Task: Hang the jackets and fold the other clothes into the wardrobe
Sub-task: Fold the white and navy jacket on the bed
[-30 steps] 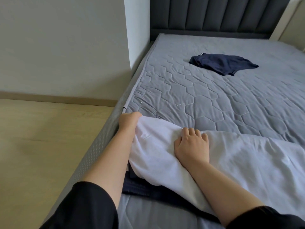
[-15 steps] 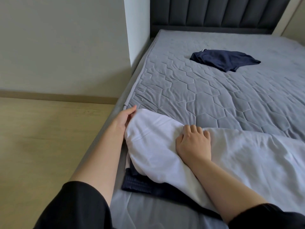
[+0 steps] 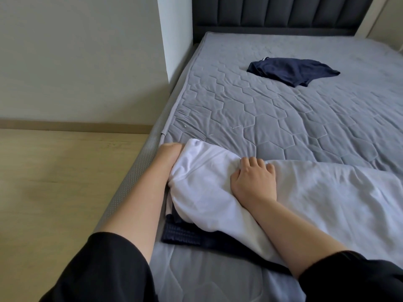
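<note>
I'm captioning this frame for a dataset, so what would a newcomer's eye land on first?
The white garment stands out, spread along the near edge of the grey quilted bed, with the left hand gripping its end at the bed's left side and the right hand bunching the cloth beside it. Farther up the bed lies a crumpled navy garment alone; a dark ribbed garment peeks from under the white one.
</note>
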Available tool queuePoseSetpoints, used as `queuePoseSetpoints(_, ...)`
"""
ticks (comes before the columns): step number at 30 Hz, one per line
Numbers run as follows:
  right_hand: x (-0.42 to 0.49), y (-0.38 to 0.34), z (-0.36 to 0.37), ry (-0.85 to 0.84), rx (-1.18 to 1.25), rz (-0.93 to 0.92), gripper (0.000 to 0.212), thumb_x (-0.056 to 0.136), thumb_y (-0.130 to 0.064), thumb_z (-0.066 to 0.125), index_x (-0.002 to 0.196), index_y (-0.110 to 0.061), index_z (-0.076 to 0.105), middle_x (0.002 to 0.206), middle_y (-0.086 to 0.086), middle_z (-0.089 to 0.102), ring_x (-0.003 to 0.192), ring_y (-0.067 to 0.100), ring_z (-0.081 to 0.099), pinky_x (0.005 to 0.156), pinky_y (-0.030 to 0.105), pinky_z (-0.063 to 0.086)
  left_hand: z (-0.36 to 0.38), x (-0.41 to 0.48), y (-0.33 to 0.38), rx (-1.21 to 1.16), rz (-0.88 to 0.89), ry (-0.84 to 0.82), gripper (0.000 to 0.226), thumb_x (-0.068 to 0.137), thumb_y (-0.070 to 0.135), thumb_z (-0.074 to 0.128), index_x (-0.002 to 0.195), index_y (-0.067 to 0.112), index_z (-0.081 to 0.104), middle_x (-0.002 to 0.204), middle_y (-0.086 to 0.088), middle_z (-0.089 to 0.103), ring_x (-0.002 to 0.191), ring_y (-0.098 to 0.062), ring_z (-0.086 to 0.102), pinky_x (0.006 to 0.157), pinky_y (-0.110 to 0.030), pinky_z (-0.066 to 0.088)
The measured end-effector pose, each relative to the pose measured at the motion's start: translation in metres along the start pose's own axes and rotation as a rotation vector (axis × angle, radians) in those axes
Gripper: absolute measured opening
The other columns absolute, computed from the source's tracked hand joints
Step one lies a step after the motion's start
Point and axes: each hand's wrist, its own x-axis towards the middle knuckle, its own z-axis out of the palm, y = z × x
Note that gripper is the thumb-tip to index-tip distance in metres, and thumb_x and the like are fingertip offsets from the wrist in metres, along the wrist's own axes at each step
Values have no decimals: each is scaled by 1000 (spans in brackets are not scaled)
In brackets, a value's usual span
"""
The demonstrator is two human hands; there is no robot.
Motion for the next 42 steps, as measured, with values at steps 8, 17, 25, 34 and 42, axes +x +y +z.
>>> queuePoseSetpoints(8,-1,1,-1,-2,10,-1,23,90,-28,35,100,-16,52,105,1,58,103,23,49,92,36,28,-40,10,-8,-699,-62,-25,31,102,23,35,74,15,47,74,-2,64,71,-13,58,69,-28,47)
queuePoseSetpoints(17,0,0,-1,-17,-8,-8,23,90,-29,34,101,-17,52,106,1,58,105,22,48,92,36,29,-3,6,1,-409,-69,-346,31,97,37,46,93,26,74,98,-3,72,88,-19,68,78,-29,51)
queuePoseSetpoints(25,1,0,0,-10,-9,-13,20,89,-28,35,96,-17,51,103,1,58,102,23,49,90,37,29,-7,2,-4,-425,-57,-525,14,79,24,61,74,21,74,77,-3,67,72,-18,63,71,-31,49)
queuePoseSetpoints(34,2,0,0,-9,-25,-11,20,89,-29,35,96,-18,51,103,1,58,101,23,48,88,36,29,-9,-2,4,24,353,-386,33,82,-4,62,69,24,71,68,10,69,64,-4,61,60,-19,49)
queuePoseSetpoints(42,15,10,-8,-132,201,104,18,90,-29,38,95,-18,51,105,3,54,106,24,46,95,36,30,-10,5,-17,-173,280,-27,33,85,-9,51,67,18,58,61,10,59,58,-5,53,50,-11,42)
